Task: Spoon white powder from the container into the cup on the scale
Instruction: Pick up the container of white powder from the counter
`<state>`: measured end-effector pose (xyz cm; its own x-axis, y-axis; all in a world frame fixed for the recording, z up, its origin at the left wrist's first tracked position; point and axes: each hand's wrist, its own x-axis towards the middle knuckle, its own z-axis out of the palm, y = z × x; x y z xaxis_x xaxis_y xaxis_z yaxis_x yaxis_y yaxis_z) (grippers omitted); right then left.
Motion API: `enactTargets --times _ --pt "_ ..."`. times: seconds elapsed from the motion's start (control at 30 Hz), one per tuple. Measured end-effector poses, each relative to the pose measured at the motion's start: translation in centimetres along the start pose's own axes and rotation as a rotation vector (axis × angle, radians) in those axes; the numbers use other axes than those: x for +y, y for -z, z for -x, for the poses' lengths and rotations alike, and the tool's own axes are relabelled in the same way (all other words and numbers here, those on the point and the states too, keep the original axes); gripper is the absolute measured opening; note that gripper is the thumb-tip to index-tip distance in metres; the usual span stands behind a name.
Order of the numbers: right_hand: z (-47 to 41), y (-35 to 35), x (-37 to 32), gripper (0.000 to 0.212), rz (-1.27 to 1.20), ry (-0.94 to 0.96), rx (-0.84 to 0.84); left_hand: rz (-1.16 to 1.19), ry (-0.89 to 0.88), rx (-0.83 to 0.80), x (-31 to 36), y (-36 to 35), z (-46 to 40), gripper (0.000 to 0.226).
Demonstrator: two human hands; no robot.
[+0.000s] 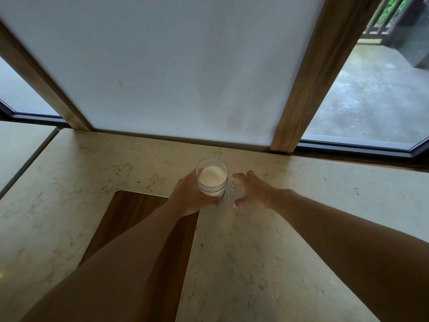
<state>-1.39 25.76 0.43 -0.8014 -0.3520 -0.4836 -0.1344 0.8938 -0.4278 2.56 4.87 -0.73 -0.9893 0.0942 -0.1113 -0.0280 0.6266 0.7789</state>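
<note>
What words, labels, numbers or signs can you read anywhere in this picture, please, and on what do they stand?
None can be read.
The container in the left hand shows a teal patch low on its side, perhaps a label, but it is too small and mostly hidden.
The counter, the wooden board and the window pane bear no text.
The right hand holds nothing.

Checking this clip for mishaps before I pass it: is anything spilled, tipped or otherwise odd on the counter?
No spill shows on the marble counter. The clear container of white powder is upright in the left hand; the right hand is open beside it. Oddly for this task, no scale, cup or spoon is in view.
</note>
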Motion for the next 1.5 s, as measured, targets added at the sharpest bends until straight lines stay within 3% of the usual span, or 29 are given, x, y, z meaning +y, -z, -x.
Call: enactTargets --times 0.6,0.83,1.1,1.5 --pt "14.9 -3.1 0.4 0.077 -0.124 -0.077 0.106 -0.117 -0.039 -0.053 7.8 -1.2 12.3 0.079" --pt "21.0 -6.4 1.2 0.067 -0.180 -0.086 0.115 -0.133 0.023 -0.060 8.2 -3.5 18.5 0.076" --pt "25.5 -10.1 1.9 0.030 -0.239 -0.003 0.382 -0.099 0.054 -0.021 8.8 -5.4 23.4 0.072" --pt "33.1 -16.9 8.6 0.024 -0.368 -0.198 0.377 -0.111 0.047 -0.042 8.2 -8.3 28.3 0.079"
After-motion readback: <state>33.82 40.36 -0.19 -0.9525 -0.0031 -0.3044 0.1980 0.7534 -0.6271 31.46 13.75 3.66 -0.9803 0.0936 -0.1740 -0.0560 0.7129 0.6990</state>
